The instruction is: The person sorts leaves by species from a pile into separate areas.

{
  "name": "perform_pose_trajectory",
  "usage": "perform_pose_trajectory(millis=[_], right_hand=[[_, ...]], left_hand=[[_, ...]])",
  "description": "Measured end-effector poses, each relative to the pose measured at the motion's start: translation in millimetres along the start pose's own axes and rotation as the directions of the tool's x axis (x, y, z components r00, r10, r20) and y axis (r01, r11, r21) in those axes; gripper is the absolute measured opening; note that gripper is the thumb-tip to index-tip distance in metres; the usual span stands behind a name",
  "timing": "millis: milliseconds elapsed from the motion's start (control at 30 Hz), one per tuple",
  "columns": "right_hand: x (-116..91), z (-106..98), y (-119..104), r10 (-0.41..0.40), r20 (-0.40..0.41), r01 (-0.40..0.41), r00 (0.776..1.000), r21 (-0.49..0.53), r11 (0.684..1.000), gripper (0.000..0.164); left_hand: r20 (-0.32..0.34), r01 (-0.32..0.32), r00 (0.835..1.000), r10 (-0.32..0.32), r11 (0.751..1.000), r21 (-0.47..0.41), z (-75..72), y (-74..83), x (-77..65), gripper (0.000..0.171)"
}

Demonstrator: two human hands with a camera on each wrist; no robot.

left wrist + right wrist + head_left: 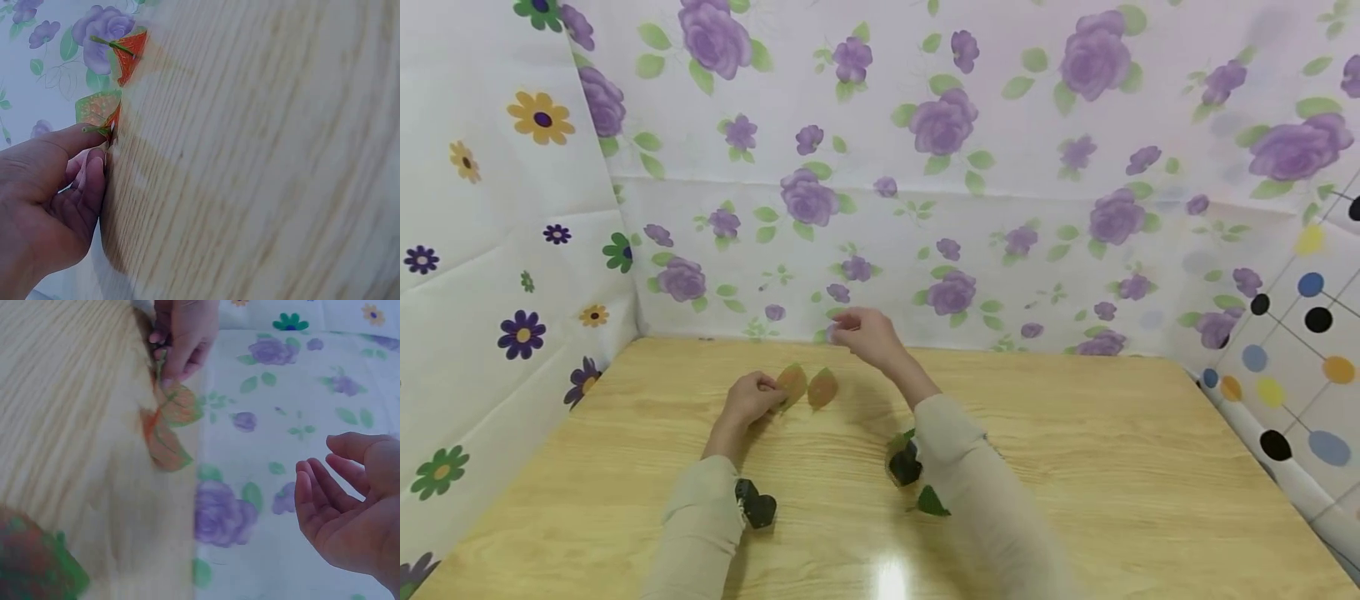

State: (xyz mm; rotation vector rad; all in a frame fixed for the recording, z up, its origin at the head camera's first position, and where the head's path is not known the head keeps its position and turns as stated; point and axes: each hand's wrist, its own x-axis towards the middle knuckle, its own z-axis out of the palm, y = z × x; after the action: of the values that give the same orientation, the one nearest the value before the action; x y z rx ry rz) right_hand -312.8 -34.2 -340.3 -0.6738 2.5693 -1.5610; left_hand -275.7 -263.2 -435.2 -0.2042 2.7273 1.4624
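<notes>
At the table's far left part, my left hand (754, 400) pinches the stem end of an orange-and-green artificial leaf (792, 383). Its thumb and forefinger meet at the green stem in the left wrist view, low against the wood. Beside that leaf lies a second orange leaf (823, 388), tip pointing toward the back wall; the two nearly touch in the right wrist view. My right hand (868, 333) is raised above the table's back edge, right of both leaves. Its fingers (319, 494) are loosely bent, thumb apart, with nothing between them.
A dark green leaf (932, 502) lies by my right sleeve, and another green leaf edge (910, 435) shows behind the black wrist camera (906, 467). Up close, a red-and-green leaf (37, 562) appears blurred. Flowered cloth (880, 167) walls off the back of the wooden table (1112, 467).
</notes>
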Motion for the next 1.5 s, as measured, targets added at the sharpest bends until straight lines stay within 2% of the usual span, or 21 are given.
perform_pose_trajectory(millis=[167,400,567,733,933,1100,1333,1400,1500], right_hand=[[-12,-27,-8,-0.078,0.031,0.081,0.996,-0.098,0.992,0.032],[-45,-68,-2,-0.117,0.030,0.120,0.993,-0.153,0.981,0.032],[-81,-87,23,-0.160,0.044,0.165,0.986,-0.230,0.959,0.028],[-119,-100,57,-0.159,0.093,0.178,0.983,-0.260,0.949,0.026],[-154,-108,89,-0.137,0.118,0.167,0.984,-0.311,0.935,0.024],[-174,-106,102,-0.155,0.164,0.204,0.974,-0.340,0.918,0.026],[-189,-95,114,-0.202,0.244,0.276,0.949,-0.325,0.904,0.028],[-190,-93,117,-0.230,0.257,0.312,0.939,-0.348,0.884,0.027],[-190,-90,119,-0.268,0.273,0.364,0.924,-0.410,0.836,0.025]], left_hand=[[0.012,0.005,1.000,-0.005,0.997,-0.075,-2.7,0.7,-2.4,0.029],[0.015,0.001,1.000,0.000,0.998,-0.063,-1.9,4.1,-5.7,0.030],[0.026,0.008,1.000,-0.005,0.996,-0.091,-0.7,3.2,-6.3,0.029],[0.024,-0.017,1.000,0.020,0.993,-0.120,-0.6,2.9,-8.1,0.028],[0.033,0.016,0.999,-0.010,0.986,-0.166,-2.2,0.0,-10.0,0.033],[0.042,0.032,0.999,-0.023,0.974,-0.225,-4.2,-0.9,-11.2,0.032],[0.004,0.022,1.000,-0.022,0.982,-0.187,-1.3,-1.9,-18.1,0.032],[-0.010,0.026,1.000,-0.028,0.981,-0.193,-0.1,-2.5,-20.7,0.033],[-0.033,0.028,0.999,-0.035,0.979,-0.203,0.9,-1.4,-25.8,0.033]])
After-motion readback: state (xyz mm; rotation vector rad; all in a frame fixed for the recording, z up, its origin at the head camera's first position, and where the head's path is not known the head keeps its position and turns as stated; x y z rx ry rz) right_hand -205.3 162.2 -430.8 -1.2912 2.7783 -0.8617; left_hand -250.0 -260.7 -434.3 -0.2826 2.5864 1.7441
